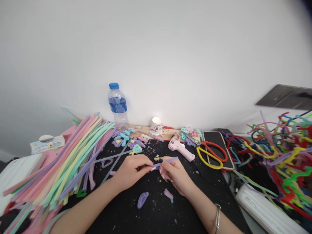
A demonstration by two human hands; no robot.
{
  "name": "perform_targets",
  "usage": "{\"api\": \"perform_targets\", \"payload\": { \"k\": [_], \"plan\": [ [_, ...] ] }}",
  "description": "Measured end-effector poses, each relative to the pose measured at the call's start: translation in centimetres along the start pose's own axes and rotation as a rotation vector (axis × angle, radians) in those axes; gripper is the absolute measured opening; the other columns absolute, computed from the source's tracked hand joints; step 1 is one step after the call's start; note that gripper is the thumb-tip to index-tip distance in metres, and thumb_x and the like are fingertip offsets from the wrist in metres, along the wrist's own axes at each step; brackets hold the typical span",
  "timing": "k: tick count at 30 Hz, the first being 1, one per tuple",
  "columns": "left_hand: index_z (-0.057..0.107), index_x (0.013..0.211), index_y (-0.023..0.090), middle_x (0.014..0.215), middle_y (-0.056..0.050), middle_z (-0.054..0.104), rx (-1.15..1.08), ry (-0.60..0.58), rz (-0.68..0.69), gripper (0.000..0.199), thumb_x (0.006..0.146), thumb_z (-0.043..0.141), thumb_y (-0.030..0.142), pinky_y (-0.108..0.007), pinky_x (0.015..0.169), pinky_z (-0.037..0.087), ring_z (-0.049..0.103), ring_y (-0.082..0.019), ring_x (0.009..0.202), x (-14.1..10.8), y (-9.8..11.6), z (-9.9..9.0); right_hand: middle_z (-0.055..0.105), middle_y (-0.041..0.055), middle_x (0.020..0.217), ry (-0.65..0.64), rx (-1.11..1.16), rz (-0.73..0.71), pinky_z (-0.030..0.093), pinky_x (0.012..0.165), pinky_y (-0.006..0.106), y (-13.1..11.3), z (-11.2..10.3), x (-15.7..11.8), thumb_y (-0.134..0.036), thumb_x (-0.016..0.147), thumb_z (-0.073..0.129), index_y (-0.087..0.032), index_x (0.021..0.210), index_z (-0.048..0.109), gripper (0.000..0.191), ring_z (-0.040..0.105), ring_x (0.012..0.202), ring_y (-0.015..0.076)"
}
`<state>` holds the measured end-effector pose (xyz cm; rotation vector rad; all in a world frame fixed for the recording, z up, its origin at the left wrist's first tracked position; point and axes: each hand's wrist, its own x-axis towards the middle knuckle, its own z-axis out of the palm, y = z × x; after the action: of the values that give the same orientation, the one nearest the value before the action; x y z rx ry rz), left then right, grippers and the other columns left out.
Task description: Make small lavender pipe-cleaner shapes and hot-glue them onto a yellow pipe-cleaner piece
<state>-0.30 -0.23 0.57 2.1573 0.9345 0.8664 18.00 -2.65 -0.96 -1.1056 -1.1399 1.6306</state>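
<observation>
A short purple pipe cleaner is stretched between my two hands, above the black work surface. My left hand pinches one end of it with thumb and fingers. Closer to its other end, my right hand grips it, and the tip sticks out past the fingers. Just beyond the fingertips lies a small yellowish fuzzy piece. In front of my hands rest a bent purple loop and a short pale pink-purple piece.
Pastel pipe cleaners pile up at left, tangled bright ones at right. Behind stand a water bottle and paper cup, near fuzzy flowers. A pink glue gun, scissors and phone lie right of centre.
</observation>
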Motion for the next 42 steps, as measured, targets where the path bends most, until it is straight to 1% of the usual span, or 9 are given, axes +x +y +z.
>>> {"api": "perform_targets", "payload": {
  "k": [7,13,19,21,24,27,29,36,42],
  "plan": [
    [0.068,0.074,0.020,0.073,-0.004,0.067,-0.044,-0.052,0.006,0.019,0.083,0.051,0.022,-0.027,0.068,0.046,0.060,-0.016,0.069,0.0,0.0,0.2,0.049,-0.0042,0.047,-0.078,-0.027,0.025,0.020,0.038,0.019,0.4,-0.6,0.3,-0.040,0.081,0.053,-0.017,0.060,0.052,0.032,0.032,0.037,0.0058],
    [0.064,0.070,0.019,0.069,-0.002,0.063,0.019,-0.211,0.086,0.024,0.087,0.046,0.020,-0.024,0.065,0.041,0.056,-0.013,0.066,0.0,0.5,0.1,0.045,-0.0046,0.046,-0.133,-0.083,0.065,0.023,0.039,0.020,0.2,-0.8,0.4,-0.042,0.079,0.054,-0.018,0.054,0.050,0.036,0.033,0.037,0.0060],
    [0.057,0.067,0.018,0.068,-0.001,0.056,0.147,-0.344,0.184,0.028,0.089,0.040,0.015,-0.023,0.059,0.035,0.049,-0.013,0.063,-0.3,1.1,0.5,0.038,-0.0062,0.041,-0.237,-0.108,0.067,0.018,0.038,0.021,-0.3,-0.9,0.4,-0.043,0.076,0.057,-0.018,0.048,0.046,0.039,0.029,0.036,0.0060],
    [0.058,0.070,0.018,0.070,-0.001,0.056,0.137,-0.311,0.169,0.026,0.089,0.040,0.015,-0.023,0.061,0.036,0.050,-0.013,0.066,-0.3,1.0,0.6,0.036,-0.0069,0.040,-0.228,-0.079,0.063,0.016,0.037,0.021,-0.3,-0.9,0.4,-0.043,0.077,0.056,-0.018,0.047,0.045,0.040,0.026,0.035,0.0056],
    [0.060,0.076,0.018,0.075,-0.002,0.059,0.066,-0.176,0.070,0.017,0.087,0.047,0.018,-0.022,0.064,0.039,0.053,-0.013,0.068,-0.3,0.7,0.5,0.040,-0.0063,0.041,-0.174,0.014,0.059,0.015,0.036,0.020,-0.2,-0.9,0.5,-0.041,0.078,0.055,-0.018,0.050,0.048,0.037,0.024,0.035,0.0052],
    [0.062,0.078,0.018,0.075,-0.001,0.060,0.033,-0.079,-0.051,0.008,0.082,0.057,0.023,-0.021,0.059,0.041,0.053,-0.011,0.062,-0.1,0.2,0.3,0.046,-0.0049,0.047,-0.159,0.112,0.063,0.018,0.037,0.020,-0.1,-1.0,0.5,-0.038,0.080,0.055,-0.017,0.057,0.052,0.031,0.027,0.036,0.0051],
    [0.062,0.076,0.018,0.072,0.000,0.060,0.043,-0.046,-0.084,0.007,0.080,0.059,0.024,-0.021,0.056,0.041,0.052,-0.011,0.059,-0.1,0.0,0.2,0.047,-0.0044,0.048,-0.161,0.150,0.066,0.019,0.037,0.019,-0.1,-1.1,0.6,-0.036,0.082,0.053,-0.016,0.059,0.053,0.030,0.028,0.036,0.0051],
    [0.063,0.075,0.017,0.070,0.000,0.061,0.087,0.008,0.068,0.011,0.083,0.056,0.018,-0.021,0.061,0.041,0.054,-0.010,0.063,-0.2,-0.2,0.4,0.050,-0.0029,0.046,-0.121,0.100,0.047,0.019,0.035,0.018,0.2,-0.9,0.6,-0.040,0.083,0.052,-0.015,0.060,0.056,0.035,0.031,0.035,0.0047],
    [0.063,0.077,0.017,0.071,0.000,0.062,0.140,0.032,0.094,0.012,0.084,0.054,0.017,-0.021,0.063,0.041,0.057,-0.011,0.066,-0.3,-0.6,0.6,0.049,-0.0026,0.044,-0.027,-0.047,-0.002,0.016,0.034,0.019,0.1,0.1,0.3,-0.045,0.084,0.048,-0.014,0.060,0.057,0.041,0.031,0.033,0.0043]
  ]
}}
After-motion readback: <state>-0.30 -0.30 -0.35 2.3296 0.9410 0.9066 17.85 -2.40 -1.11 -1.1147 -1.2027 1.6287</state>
